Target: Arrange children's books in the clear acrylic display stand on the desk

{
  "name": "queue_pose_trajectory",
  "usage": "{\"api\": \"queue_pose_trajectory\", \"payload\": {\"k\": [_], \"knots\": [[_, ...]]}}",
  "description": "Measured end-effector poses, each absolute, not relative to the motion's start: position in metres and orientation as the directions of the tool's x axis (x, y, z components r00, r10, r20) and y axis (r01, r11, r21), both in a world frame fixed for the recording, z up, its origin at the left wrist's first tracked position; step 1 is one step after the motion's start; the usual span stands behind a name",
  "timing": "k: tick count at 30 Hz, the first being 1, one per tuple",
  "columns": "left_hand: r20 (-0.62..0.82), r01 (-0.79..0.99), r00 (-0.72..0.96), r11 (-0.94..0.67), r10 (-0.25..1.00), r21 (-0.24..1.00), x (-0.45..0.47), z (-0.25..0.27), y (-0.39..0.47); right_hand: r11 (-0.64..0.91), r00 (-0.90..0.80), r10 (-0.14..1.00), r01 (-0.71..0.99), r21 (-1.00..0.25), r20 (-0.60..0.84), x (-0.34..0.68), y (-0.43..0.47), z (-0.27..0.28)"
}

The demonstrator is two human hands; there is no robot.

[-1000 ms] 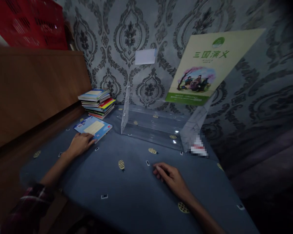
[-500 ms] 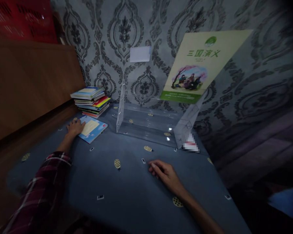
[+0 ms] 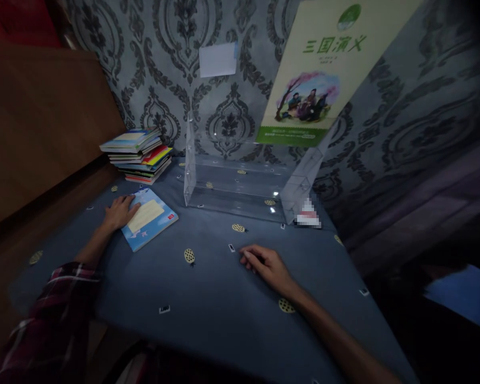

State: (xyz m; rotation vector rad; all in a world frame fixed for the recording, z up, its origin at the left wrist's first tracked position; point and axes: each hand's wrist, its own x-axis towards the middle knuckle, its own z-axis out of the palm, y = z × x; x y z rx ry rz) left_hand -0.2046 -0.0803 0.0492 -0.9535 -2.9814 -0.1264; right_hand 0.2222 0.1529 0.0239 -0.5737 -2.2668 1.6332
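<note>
My left hand (image 3: 120,212) lies with its fingers spread on the left edge of a blue book (image 3: 160,229) with a pale yellow panel on its cover. The book is flat on the table. Just behind it stands an uneven stack of books (image 3: 138,154). My right hand (image 3: 264,262) rests on the tablecloth in front of a clear acrylic rack (image 3: 290,205), its fingers loosely curled and nothing visible in them. A cream book with a green band (image 3: 304,120) leans upright at the rack's right end.
A dark blue tablecloth (image 3: 208,298) with pineapple prints covers the table. A wooden panel (image 3: 44,128) borders it on the left, patterned wallpaper behind. A white card (image 3: 218,60) shows above the rack. A blurred white and red object (image 3: 309,216) sits by the rack's right foot.
My left hand and the blue book have slid nearer to me, away from the stack. My right hand stays in place on the table. The view has tilted down slightly.
</note>
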Motion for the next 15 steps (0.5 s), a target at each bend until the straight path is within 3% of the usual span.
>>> {"api": "queue_pose_trajectory", "payload": {"k": [8, 15], "knots": [[0.128, 0.795, -0.607, 0.602, 0.784, 0.078, -0.156, 0.034, -0.093, 0.304, -0.882, 0.47, 0.117, -0.945, 0.042, 0.222, 0.152, 0.025], [0.178, 0.882, -0.468, 0.443, 0.866, 0.161, -0.101, 0.029, -0.08, 0.322, -0.876, 0.474, 0.085, -0.943, 0.083, 0.222, 0.151, 0.025]]}}
